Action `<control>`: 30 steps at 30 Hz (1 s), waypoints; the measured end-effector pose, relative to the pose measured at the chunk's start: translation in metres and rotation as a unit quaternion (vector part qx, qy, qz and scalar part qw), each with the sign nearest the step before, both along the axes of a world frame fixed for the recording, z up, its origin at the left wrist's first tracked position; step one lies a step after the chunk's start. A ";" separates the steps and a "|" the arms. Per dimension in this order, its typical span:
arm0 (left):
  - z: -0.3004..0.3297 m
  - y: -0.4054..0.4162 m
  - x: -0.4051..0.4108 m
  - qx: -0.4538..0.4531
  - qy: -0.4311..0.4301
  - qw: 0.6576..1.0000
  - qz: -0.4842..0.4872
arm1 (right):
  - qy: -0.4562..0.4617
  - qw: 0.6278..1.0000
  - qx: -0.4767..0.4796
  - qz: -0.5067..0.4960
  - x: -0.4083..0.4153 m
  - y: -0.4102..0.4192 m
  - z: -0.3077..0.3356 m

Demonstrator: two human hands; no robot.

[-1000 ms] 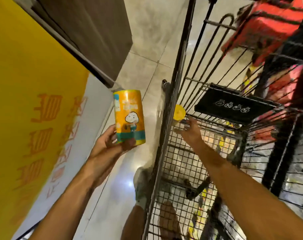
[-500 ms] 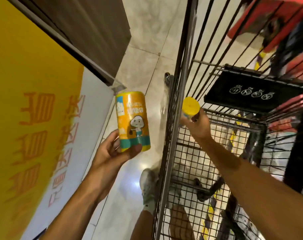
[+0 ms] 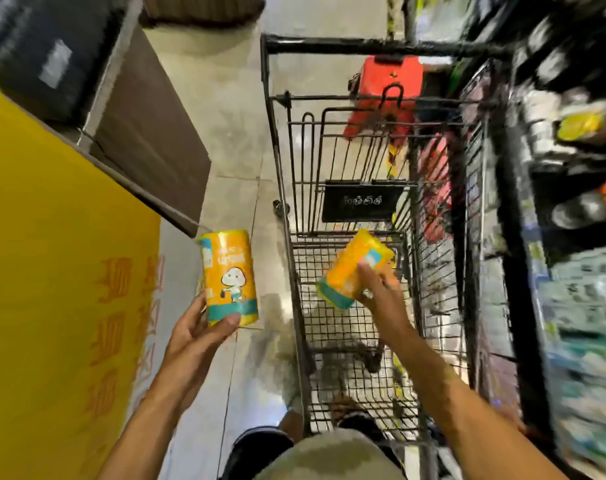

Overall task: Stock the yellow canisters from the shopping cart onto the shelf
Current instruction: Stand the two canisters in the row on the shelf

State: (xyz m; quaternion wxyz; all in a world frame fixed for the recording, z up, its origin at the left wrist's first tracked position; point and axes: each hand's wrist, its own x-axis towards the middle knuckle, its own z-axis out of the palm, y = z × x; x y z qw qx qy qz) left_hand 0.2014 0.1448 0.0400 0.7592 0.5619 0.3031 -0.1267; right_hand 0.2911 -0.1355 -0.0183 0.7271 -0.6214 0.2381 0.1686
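My left hand (image 3: 197,332) grips the bottom of a yellow canister (image 3: 229,275) with a cartoon figure and a teal band, held upright over the floor just left of the cart. A second yellow canister (image 3: 355,268) is tilted over the basket of the black wire shopping cart (image 3: 296,271), and my right hand (image 3: 381,299) holds it by its side. The basket below it looks bare of other canisters.
A yellow panel (image 3: 52,271) with orange lettering fills the left. Brown boxes (image 3: 145,133) stand behind it. Blurred stocked shelves (image 3: 571,237) run along the right. A red object (image 3: 388,88) lies past the cart. My legs and shoes are beneath, by the cart's near end.
My right hand has lifted the second canister up out of the cart, and it now lies tilted over the basket. The view has swung upward. My left hand still holds its canister.
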 end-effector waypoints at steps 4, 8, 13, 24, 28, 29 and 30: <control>0.036 -0.019 -0.035 -0.027 -0.005 0.999 -0.030 | 0.035 0.990 0.112 -0.073 -0.061 -0.008 0.055; 0.053 -0.048 -0.065 -0.061 -0.004 0.996 -0.072 | 0.077 0.973 0.198 -0.086 -0.120 -0.017 0.084; 0.064 -0.087 -0.100 -0.080 -0.028 0.986 -0.145 | 0.088 0.941 0.262 -0.194 -0.183 -0.038 0.099; 0.088 -0.155 -0.192 -0.031 -0.047 0.964 -0.258 | 0.017 0.940 0.226 -0.256 -0.334 -0.105 0.112; 0.093 -0.173 -0.232 -0.025 -0.061 0.954 -0.292 | -0.010 0.938 0.220 -0.267 -0.387 -0.122 0.121; 0.094 -0.176 -0.243 -0.022 -0.063 0.951 -0.301 | -0.019 0.936 0.221 -0.273 -0.402 -0.125 0.124; 0.095 -0.179 -0.253 -0.019 -0.065 0.948 -0.312 | -0.032 0.934 0.222 -0.277 -0.415 -0.126 0.125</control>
